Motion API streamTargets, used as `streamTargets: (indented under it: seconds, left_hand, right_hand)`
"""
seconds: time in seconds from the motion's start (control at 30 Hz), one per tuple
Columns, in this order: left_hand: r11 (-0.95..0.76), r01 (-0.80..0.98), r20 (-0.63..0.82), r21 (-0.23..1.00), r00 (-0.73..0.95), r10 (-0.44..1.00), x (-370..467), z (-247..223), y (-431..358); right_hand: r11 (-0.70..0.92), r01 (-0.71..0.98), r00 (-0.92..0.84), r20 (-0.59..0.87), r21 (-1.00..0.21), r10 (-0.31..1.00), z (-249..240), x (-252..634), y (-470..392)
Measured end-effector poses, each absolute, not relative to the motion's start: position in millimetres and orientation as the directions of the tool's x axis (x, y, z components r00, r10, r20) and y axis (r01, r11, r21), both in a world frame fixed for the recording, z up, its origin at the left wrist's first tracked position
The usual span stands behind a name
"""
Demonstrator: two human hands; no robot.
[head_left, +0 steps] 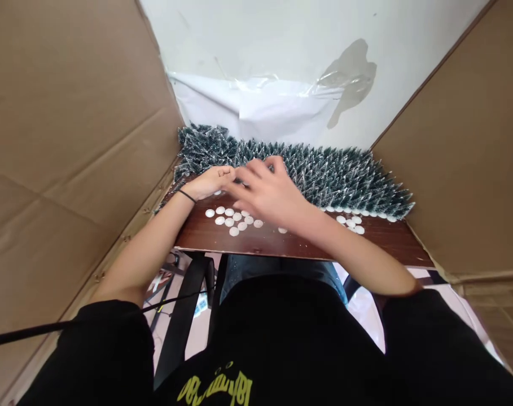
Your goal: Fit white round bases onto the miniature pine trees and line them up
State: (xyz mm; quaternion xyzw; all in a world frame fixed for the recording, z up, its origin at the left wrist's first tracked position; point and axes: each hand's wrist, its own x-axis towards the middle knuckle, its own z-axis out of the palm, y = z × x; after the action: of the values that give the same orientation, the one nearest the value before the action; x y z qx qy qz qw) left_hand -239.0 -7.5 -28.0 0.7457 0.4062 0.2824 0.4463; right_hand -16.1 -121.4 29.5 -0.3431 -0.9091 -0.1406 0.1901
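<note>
Just in front of the small frosted green trees [332,175], my left hand [211,181] has its fingers curled closed; what they hold, if anything, is hidden. My right hand [267,189] reaches across to it, somewhat blurred, with its fingers bent and spread near the left fingertips. Whether a small object sits between its thumb and fingers cannot be made out. Below the hands, several white round discs [234,231] lie loose on the brown wooden table [256,242]. More white discs [351,223] form a small group to the right.
The trees stand packed along the back of the table, with a row of white round bases [372,213] at their front edge. Brown sheeting [70,141] rises on both sides, and a white wall [281,45] stands behind. A black cable crosses at lower left.
</note>
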Motion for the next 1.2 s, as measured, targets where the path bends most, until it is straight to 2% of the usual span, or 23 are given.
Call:
streamTargets:
  seconds: [0.1,0.2,0.37,0.53,0.67,0.8,0.9,1.0,1.1,1.2]
  left_hand:
    - [-0.16,0.208,0.02,0.965,0.551,0.835,-235,-26,-12]
    - [-0.074,0.121,-0.011,0.99,0.587,0.81,-231,-25,-16]
    - [-0.086,0.139,-0.014,0.987,0.594,0.804,-225,-26,-20]
    - [-0.09,0.035,0.055,0.995,0.564,0.824,-216,-23,-25]
    - [-0.153,0.116,0.05,0.981,0.614,0.788,-217,-20,-27]
    - [-0.363,0.278,0.058,0.889,0.719,0.693,-222,-20,-22]
    - [-0.555,0.435,-0.001,0.709,0.788,0.616,-224,-23,-19]
    - [-0.662,0.492,-0.033,0.565,0.816,0.577,-222,-26,-19]
    - [-0.696,0.469,-0.017,0.543,0.836,0.549,-219,-28,-22]
    - [-0.672,0.475,0.004,0.568,0.815,0.579,-216,-30,-23]
  right_hand:
    - [0.662,0.74,-0.627,0.485,0.124,0.61,22,-7,-91]
    - [0.687,0.718,-0.648,0.469,0.113,0.6,5,-2,-71]
    - [0.741,0.668,-0.662,0.508,0.066,0.552,-10,-1,-73]
    - [0.791,0.606,-0.694,0.541,0.083,0.475,-15,-1,-75]
    - [0.787,0.615,-0.633,0.623,0.046,0.459,-21,-1,-69]
    - [0.755,0.654,-0.535,0.677,-0.046,0.505,-21,6,-64]
    - [0.705,0.7,-0.466,0.675,-0.114,0.572,-18,14,-62]
    - [0.655,0.742,-0.419,0.661,-0.146,0.623,-16,20,-61]
    - [0.635,0.759,-0.412,0.647,-0.146,0.641,-17,21,-60]
    - [0.63,0.765,-0.43,0.626,-0.129,0.651,-18,19,-61]
